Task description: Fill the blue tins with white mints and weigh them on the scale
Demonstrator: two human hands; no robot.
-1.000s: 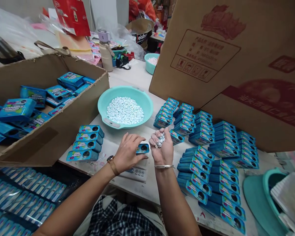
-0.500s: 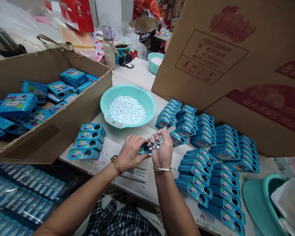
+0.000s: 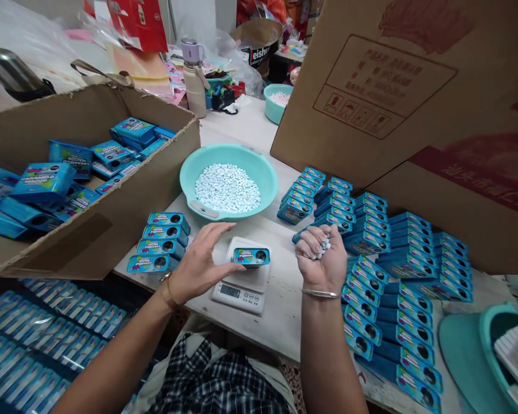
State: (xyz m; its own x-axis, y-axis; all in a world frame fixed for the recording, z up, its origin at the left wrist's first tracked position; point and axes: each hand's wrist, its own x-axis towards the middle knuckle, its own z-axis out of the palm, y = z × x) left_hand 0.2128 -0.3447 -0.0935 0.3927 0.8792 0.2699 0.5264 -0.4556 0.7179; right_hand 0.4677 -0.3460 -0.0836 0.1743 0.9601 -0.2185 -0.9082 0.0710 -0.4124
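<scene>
My left hand (image 3: 198,261) has just let go, fingers spread open beside the blue box (image 3: 251,256) now resting on the scale (image 3: 242,287), mid-counter. My right hand (image 3: 322,256) stays closed around white candies (image 3: 323,246), just right.

Two hands (image 3: 198,264), one scale (image 3: 242,284), two teal bowls (image 3: 228,155), four stacked blue boxes (image 3: 159,247), perhaps fifty more.

Bright even light, wide-angle edge distortion
</scene>
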